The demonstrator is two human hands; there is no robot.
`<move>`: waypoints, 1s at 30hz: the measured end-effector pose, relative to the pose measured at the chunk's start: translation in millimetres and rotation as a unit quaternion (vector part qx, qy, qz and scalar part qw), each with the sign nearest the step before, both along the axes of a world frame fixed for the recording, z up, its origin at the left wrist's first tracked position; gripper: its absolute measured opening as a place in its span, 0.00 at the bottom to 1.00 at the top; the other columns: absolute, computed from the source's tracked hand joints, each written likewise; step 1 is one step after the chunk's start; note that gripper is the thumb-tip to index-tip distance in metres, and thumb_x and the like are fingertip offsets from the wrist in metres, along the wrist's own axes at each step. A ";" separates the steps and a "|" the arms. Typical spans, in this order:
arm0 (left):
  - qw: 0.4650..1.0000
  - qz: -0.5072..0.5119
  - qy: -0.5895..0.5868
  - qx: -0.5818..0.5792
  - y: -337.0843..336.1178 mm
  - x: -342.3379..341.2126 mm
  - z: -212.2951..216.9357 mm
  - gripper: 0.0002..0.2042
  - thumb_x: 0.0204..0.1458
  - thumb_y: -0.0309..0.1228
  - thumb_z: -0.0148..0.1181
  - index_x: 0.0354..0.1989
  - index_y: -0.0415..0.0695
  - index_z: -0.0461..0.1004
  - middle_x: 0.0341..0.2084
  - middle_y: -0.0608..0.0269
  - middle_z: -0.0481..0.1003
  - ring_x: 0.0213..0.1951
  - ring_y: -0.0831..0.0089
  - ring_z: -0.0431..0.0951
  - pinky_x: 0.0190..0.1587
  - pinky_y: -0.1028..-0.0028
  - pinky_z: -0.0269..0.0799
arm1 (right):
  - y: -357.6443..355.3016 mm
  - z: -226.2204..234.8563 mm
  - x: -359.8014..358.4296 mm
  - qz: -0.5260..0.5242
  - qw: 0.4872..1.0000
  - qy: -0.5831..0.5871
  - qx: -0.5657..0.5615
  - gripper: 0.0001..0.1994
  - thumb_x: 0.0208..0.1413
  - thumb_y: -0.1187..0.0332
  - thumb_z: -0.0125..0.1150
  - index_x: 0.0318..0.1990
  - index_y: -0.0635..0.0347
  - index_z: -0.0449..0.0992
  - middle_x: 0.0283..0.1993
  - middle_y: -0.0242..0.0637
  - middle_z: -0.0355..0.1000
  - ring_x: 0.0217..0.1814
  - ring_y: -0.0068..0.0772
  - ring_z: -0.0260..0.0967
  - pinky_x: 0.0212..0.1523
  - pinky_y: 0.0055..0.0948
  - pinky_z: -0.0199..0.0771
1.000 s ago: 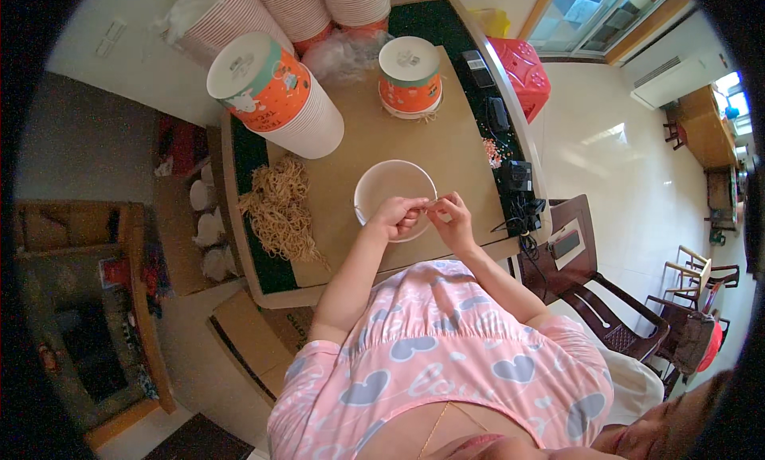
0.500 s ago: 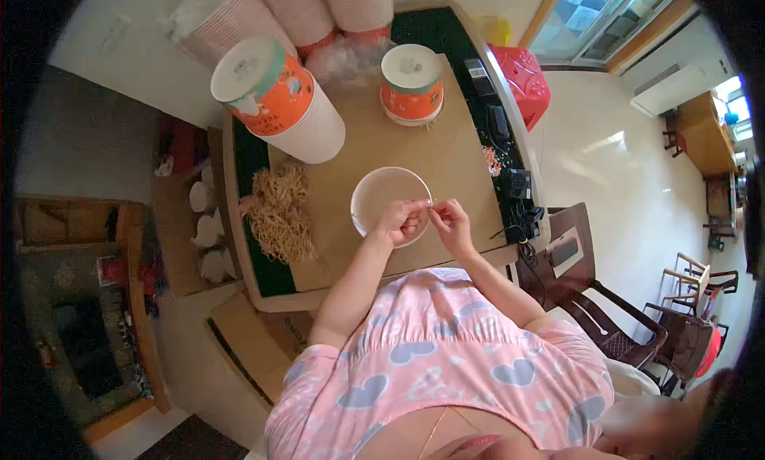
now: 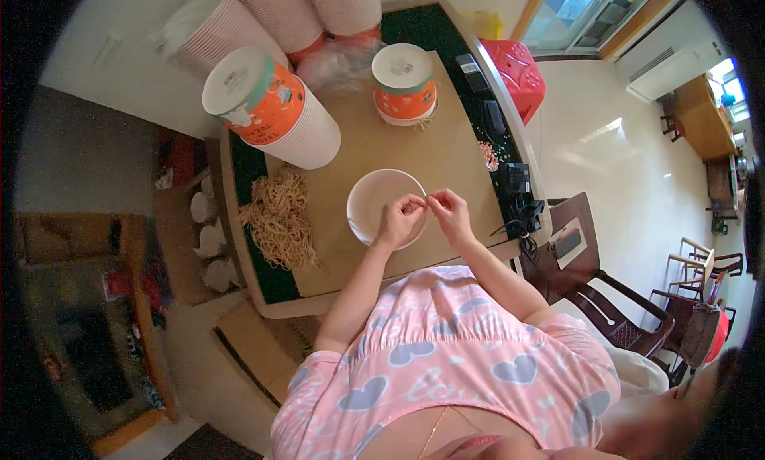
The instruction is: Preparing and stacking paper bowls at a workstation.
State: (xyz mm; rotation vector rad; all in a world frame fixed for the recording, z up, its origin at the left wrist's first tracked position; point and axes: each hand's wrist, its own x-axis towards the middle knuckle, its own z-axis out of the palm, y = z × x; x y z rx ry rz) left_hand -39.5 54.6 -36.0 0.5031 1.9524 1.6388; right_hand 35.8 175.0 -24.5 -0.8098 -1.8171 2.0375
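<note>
Stack at far left: we see a tall stack of paper bowls [image 3: 271, 109] lying tilted on the counter [image 3: 446, 165].
Bands: a heap of tan rubber bands [image 3: 280, 217] lies left of the white bowl.
Bowl: the white bowl [image 3: 368, 199] sits open on the counter, right before us.
Left hand [image 3: 398, 219]: fingers pinched narrow over the bowl's right rim, on something too small to tell, perhaps a band.
Right hand [image 3: 451, 213]: pinched too, fingertips meeting the left's.
Change: over the last second our hands have barely shifted; we judge the fiddling goes on.
Far right: an orange tub [image 3: 405, 82] stands behind.
</note>
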 end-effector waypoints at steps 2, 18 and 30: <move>0.998 -0.006 0.037 -0.045 -1.1 0.8 16.1 0.03 0.46 0.26 0.60 0.26 0.41 0.75 0.13 0.78 0.64 0.19 0.89 0.61 0.20 0.83 0.55 | 5.8 -0.4 0.4 0.054 0.998 -0.036 0.005 0.06 0.53 0.70 0.58 0.33 0.65 0.73 0.25 0.28 0.69 0.27 0.15 0.63 0.28 0.15 0.63; 0.999 0.020 -0.008 -0.039 -7.2 4.6 17.2 0.03 0.48 0.25 0.58 0.28 0.39 0.74 0.16 0.79 0.66 0.20 0.89 0.62 0.22 0.84 0.57 | 24.3 10.6 -1.5 0.214 0.973 0.024 0.082 0.07 0.51 0.72 0.59 0.36 0.65 0.76 0.28 0.33 0.69 0.30 0.21 0.66 0.30 0.21 0.67; 0.973 0.051 0.155 -0.161 -2.2 8.1 31.9 0.05 0.43 0.27 0.61 0.26 0.40 0.74 0.12 0.66 0.69 0.16 0.80 0.68 0.21 0.76 0.64 | 17.5 9.8 -4.4 0.186 0.944 0.037 0.271 0.04 0.49 0.73 0.60 0.31 0.64 0.75 0.25 0.36 0.63 0.25 0.26 0.63 0.27 0.24 0.65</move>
